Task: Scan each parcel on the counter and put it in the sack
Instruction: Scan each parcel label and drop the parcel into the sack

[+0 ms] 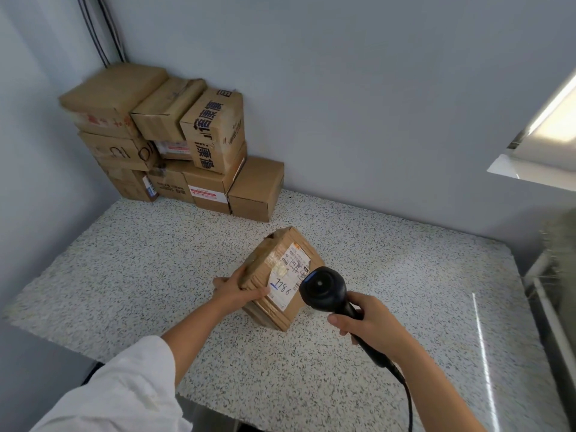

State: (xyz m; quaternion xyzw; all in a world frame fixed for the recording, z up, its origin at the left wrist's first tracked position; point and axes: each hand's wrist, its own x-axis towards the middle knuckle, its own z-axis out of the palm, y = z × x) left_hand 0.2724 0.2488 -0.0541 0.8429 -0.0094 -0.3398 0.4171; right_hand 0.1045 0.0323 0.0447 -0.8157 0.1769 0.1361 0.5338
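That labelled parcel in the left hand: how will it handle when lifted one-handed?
Probably stiff: the parcel is a taped cardboard box holding its shape. Likely light, since the left hand alone holds it tilted on the counter. Glossy tape may make it slippery.

White-and-black speckled stone counter (131,269) sits in the corner between two plain pale grey-blue walls (358,88). Thin black cables (107,29) run down the wall corner, top left. Window with white sill (511,169) at upper right, bright daylight coming in. Thin bright light streak (482,338) on the counter's right side. Far right edge is blurred and unclear.
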